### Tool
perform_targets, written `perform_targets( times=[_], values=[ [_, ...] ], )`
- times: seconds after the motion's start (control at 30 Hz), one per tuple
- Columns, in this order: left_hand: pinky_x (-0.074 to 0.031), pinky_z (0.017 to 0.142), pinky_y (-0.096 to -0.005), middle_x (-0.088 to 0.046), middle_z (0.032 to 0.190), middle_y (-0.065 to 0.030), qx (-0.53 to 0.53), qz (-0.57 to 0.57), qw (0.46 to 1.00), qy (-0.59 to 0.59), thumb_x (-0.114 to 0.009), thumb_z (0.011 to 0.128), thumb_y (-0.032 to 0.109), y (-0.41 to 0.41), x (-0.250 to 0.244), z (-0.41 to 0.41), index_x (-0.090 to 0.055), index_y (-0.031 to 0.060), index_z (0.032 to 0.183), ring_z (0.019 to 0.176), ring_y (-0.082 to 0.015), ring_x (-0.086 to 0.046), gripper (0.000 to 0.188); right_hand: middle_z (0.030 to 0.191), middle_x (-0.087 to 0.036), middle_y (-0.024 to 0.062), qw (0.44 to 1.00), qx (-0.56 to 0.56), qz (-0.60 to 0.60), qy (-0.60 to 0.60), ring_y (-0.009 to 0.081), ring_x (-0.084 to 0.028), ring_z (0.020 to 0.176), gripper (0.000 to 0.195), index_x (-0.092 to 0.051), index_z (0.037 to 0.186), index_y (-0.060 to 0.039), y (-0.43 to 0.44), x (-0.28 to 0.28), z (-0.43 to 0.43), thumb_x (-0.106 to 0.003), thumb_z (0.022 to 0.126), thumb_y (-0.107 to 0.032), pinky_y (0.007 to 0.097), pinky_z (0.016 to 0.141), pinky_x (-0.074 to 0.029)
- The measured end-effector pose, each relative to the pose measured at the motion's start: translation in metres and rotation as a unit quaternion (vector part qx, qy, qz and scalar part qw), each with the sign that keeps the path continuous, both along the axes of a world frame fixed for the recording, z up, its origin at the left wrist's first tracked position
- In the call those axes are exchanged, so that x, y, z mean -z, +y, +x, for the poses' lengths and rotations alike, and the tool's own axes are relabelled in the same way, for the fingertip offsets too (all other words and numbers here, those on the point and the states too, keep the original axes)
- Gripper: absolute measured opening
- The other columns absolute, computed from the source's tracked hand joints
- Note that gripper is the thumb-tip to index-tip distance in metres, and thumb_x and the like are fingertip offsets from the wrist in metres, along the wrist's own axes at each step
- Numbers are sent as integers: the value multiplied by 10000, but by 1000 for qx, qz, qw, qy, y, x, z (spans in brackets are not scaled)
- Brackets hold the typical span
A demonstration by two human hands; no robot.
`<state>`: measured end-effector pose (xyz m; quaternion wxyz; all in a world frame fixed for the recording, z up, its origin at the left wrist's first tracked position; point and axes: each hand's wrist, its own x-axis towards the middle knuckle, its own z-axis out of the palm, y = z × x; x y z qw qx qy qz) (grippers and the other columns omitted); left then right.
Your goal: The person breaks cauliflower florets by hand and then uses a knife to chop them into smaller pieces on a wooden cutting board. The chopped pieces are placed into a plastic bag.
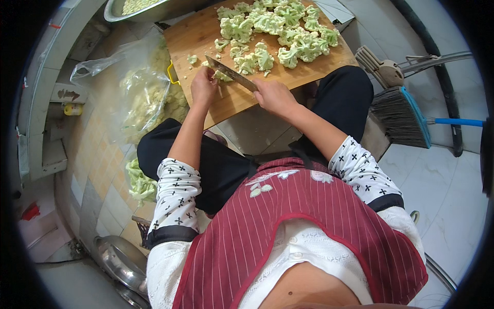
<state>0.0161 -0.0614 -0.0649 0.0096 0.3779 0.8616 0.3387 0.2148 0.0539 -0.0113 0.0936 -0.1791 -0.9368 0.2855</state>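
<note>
My right hand [274, 95] grips the handle of a kitchen knife [230, 72], whose dark blade points to the upper left over a wooden cutting board [193, 33]. At the blade's tip side, my left hand [203, 87] pinches a small cauliflower piece [222, 76]; the blade passes just above this piece, and whether it touches cannot be told. Cut cauliflower florets [266, 22] cover the far and right part of the board. Closer to the knife lie a few smaller florets [247, 62] and scattered crumbs.
Left of the board, a clear plastic bag [144, 100] holds cauliflower heads on the tiled floor. Green leaves [139, 181] lie below it. A metal basin [115, 14] stands beyond the board. To the right are a broom [403, 116] and a metal rail; steel bowls [119, 257] sit lower left.
</note>
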Motion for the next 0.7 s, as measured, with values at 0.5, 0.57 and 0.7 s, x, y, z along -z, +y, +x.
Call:
perform_targets(
  times=[0.5, 0.57, 0.7],
  values=[
    [-463, 643, -401, -580, 778, -122, 1, 0, 998, 60, -628, 715, 96, -6, 5, 8, -547, 52, 789, 718, -318, -578, 119, 702, -598, 207, 994, -78, 65, -50, 378, -595, 698, 109, -542, 824, -18, 9, 14, -39, -499, 756, -91, 478, 621, -469],
    [-463, 653, -406, -570, 815, -127, -4, -12, 998, 59, -640, 711, 101, -3, 6, 5, -535, 58, 834, 729, -326, -574, 167, 692, -598, 203, 995, -65, 77, -25, 380, -593, 680, 103, -543, 817, -21, 8, 20, -45, -498, 758, -92, 480, 617, -468],
    [-468, 692, -406, -525, 934, -140, -23, 5, 999, -21, -663, 698, 101, 6, 8, 22, -503, 57, 979, 773, -326, -568, 326, 675, -594, 189, 998, -36, 16, 46, 375, -589, 650, 174, -561, 895, -35, 28, 20, -39, -544, 776, -160, 453, 594, -463]
  ],
)
